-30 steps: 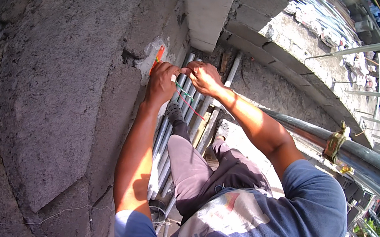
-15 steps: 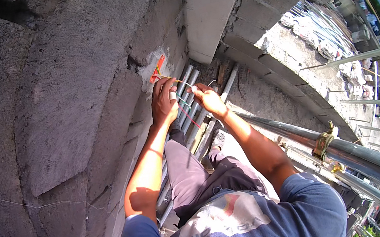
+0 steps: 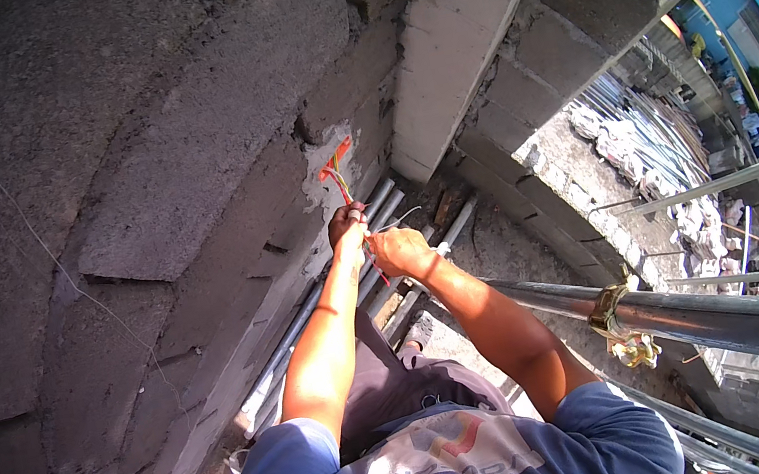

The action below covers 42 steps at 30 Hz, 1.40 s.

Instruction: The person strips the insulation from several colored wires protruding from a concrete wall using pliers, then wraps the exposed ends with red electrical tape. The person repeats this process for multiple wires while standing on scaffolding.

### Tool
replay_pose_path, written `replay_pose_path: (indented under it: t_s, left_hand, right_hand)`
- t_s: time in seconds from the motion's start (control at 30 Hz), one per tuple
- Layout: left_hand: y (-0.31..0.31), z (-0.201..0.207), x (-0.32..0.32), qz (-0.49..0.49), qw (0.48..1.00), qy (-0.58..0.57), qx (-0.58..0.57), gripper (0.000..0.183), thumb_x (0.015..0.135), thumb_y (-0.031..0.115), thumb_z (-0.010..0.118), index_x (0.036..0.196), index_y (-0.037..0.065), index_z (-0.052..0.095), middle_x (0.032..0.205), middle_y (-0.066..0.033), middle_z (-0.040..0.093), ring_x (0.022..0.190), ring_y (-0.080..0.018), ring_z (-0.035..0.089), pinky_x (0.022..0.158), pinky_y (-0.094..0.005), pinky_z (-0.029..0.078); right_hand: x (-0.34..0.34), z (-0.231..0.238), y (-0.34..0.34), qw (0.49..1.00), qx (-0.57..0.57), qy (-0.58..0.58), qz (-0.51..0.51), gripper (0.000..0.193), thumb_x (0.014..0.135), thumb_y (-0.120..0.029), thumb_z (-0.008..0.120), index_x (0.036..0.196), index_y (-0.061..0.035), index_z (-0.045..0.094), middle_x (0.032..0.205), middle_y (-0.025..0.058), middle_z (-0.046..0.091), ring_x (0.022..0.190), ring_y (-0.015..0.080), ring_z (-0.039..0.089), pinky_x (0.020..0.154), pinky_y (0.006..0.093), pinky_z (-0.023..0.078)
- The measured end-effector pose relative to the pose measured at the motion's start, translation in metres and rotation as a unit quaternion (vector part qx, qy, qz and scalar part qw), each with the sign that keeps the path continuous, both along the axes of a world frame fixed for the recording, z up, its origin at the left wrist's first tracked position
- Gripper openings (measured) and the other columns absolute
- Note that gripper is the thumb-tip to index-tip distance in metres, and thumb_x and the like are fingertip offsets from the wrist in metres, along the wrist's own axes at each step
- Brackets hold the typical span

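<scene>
An orange electrical box [image 3: 328,173] is set in a patch of pale mortar in the block wall. Red, yellow and white electrical wires [image 3: 343,185] run out of it, down to my hands. My left hand [image 3: 348,228] is closed round the wires below the box. Just beneath and to its right, my right hand [image 3: 402,251] pinches the same bundle, its knuckles facing up. A red wire end sticks out below the hands, and a pale one reaches to the right above my right hand. My fingertips are partly hidden.
The rough block wall [image 3: 213,155] fills the left, with a thin loose wire hanging across it. Metal pipes [image 3: 383,198] lie beneath my hands near my feet. A thick scaffold tube [image 3: 697,308] with a clamp [image 3: 610,310] crosses at the right. A concrete column [image 3: 434,55] stands ahead.
My hands have come closer together and lower, away from the box. The wires, stretched sideways between them before, now run down in a bundle. The view has tilted slightly.
</scene>
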<state>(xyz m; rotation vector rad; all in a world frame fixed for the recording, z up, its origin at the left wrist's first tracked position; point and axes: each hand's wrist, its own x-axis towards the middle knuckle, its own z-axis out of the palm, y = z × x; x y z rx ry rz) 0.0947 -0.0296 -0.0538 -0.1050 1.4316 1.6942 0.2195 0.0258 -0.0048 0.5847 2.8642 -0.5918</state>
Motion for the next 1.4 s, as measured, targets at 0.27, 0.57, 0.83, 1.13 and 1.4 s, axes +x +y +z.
replay_pose_path:
  t_s: [0.27,0.57,0.83,1.13,1.4]
  left_hand:
    - [0.014,-0.015,-0.012,-0.138,0.886,0.365,-0.251,0.033,0.098,0.039,0.053,0.115,0.013,0.065,0.115,-0.0123,0.072,0.103,-0.0316,0.068,0.086,-0.0433,0.052]
    - [0.012,-0.030,0.022,0.005,0.979,0.190,-0.067,0.013,0.100,0.020,0.054,0.105,0.014,0.065,0.061,0.0086,0.041,0.043,-0.0050,0.032,0.038,-0.0269,0.023]
    - [-0.017,-0.019,0.009,-0.024,0.985,0.050,0.166,0.031,0.097,0.016,0.057,0.127,0.014,0.054,0.076,0.0027,0.056,0.046,-0.0050,0.040,0.039,-0.0230,0.035]
    - [-0.011,0.004,0.007,-0.014,0.993,-0.023,0.117,0.018,0.098,0.013,0.058,0.115,0.010,0.062,0.076,-0.0041,0.061,0.054,-0.0129,0.055,0.046,-0.0270,0.046]
    - [-0.007,0.008,0.006,-0.013,1.000,0.027,0.009,0.030,0.098,0.010,0.057,0.127,0.006,0.061,0.093,-0.0084,0.066,0.067,-0.0159,0.066,0.057,-0.0291,0.056]
  right_hand:
    - [-0.004,0.232,-0.002,0.912,-0.245,0.314,-0.095,0.032,0.097,-0.028,0.068,0.117,-0.0041,0.070,0.104,0.0170,0.074,0.090,0.0266,0.073,0.079,0.0363,0.056]
    - [-0.064,0.599,-0.035,0.807,0.258,0.529,0.050,0.041,0.090,-0.040,0.069,0.109,-0.0035,0.072,0.105,0.0168,0.070,0.099,0.0255,0.066,0.088,0.0360,0.049]
    - [-0.119,0.603,-0.020,0.892,0.351,0.282,0.043,0.042,0.091,-0.038,0.062,0.108,-0.0019,0.074,0.107,0.0200,0.073,0.101,0.0368,0.070,0.089,0.0467,0.055]
    - [0.017,0.370,-0.005,0.642,-0.265,0.719,-0.013,0.011,0.094,-0.004,0.064,0.087,-0.0055,0.055,0.098,0.0099,0.060,0.085,0.0150,0.058,0.075,0.0311,0.049]
    - [0.120,0.047,-0.036,0.842,-0.322,0.257,-0.347,0.019,0.088,-0.002,0.069,0.103,0.0003,0.059,0.092,0.0047,0.061,0.076,0.0121,0.062,0.073,0.0278,0.052]
